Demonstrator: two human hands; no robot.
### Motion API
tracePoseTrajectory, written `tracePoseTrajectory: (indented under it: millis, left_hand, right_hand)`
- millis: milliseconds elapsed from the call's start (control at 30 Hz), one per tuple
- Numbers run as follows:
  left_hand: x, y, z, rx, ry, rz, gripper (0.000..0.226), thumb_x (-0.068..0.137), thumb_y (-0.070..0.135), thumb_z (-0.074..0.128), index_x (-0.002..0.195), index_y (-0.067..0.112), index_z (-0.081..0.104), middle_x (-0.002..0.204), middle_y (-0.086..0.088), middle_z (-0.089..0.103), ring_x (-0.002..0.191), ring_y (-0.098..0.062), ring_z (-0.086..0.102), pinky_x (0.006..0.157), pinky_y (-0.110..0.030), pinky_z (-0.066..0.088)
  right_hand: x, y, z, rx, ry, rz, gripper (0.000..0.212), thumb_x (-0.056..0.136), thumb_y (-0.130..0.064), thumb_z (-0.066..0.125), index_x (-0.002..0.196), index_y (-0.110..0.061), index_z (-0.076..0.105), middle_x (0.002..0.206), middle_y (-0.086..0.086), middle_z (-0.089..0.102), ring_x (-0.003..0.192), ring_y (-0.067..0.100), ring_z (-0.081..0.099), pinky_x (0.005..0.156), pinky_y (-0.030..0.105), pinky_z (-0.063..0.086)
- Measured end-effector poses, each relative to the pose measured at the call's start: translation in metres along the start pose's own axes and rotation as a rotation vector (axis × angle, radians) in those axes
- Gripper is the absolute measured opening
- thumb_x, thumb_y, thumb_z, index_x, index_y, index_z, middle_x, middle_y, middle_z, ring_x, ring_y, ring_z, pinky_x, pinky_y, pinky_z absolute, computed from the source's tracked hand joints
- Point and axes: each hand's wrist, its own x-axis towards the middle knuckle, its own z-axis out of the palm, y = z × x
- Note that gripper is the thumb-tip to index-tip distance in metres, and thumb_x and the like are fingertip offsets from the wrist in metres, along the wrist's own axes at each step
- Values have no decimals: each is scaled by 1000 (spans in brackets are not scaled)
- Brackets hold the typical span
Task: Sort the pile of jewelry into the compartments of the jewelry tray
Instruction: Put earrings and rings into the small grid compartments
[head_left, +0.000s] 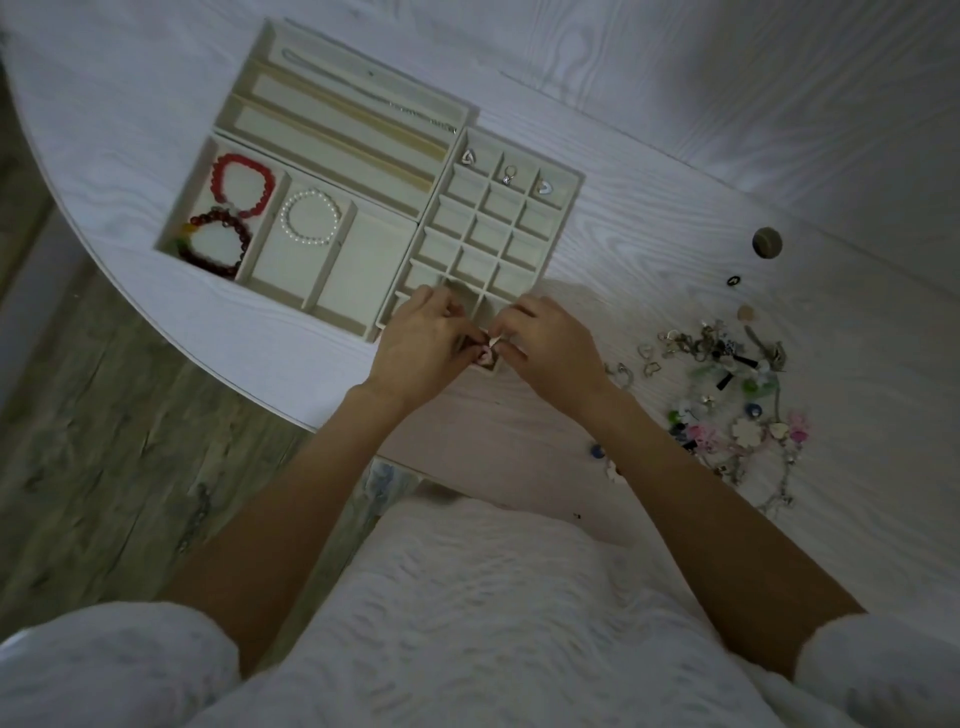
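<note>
- While our two hands meet at the near edge of the small-square tray (563, 193), our left hand (421, 345) and our right hand (550, 345) both pinch one tiny pink and white piece (487, 353) between the fingertips.
- We cannot tell what kind of piece it is — it is too small and our fingers hide most of it.
- It sits just above the nearest squares of the tray, not dropped in yet.
- Three little silver pieces already lie in the far row of squares, one of them a ring (509, 174).
- On the left, the red bracelet (243, 183) and the dark bead bracelet (218, 241) share one slot, and the pearl bracelet (310, 217) has the next one.
- A thin chain (363, 85) lies in the long far slots.
- The pile (727, 395) waits on the counter (675, 218) to our right, well apart from the tray, and it looks tangled.
- What could go wrong, we think: the piece is so small that it may slip out of our pinch and roll off the near edge of the counter to the floor.
- It could also fall into the wrong square, because the squares sit close together.
- Our right arm is near the pile — a bump could push bits around.
</note>
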Motion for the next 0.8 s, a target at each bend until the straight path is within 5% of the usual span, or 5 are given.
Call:
tracePoseTrajectory:
  millis: [167,367,567,800]
  left_hand:
    - [-1,-4,4,-64,-9,-28,15,70,25,82,80,17,74,83,-9,57,77,-28,51,66,-27,36]
    - [-7,-8,3,-245,14,-190,16,80,29,73,88,15,74,93,-7,53,94,-29,50,77,-36,42]
    - [-12,-2,5,-195,59,-261,23,81,38,71,81,15,72,89,1,45,88,-26,50,72,-27,34]
    - [-12,12,4,21,129,-259,38,79,48,56,68,16,73,85,-7,61,80,-29,56,70,-34,42]
  right_hand:
    - [-2,2,1,9,38,-42,5,81,-12,62,83,-7,64,85,9,59,81,27,56,58,35,49]
    - [0,-1,-5,68,78,-18,12,86,-18,55,84,-12,65,68,3,64,59,21,56,49,26,39]
    - [1,-6,-7,368,116,135,5,79,-12,71,83,-11,70,77,-1,71,68,6,61,64,8,44]
    - [-9,-13,10,161,144,174,9,79,-18,70,86,-16,67,80,-1,66,73,13,48,60,25,38]
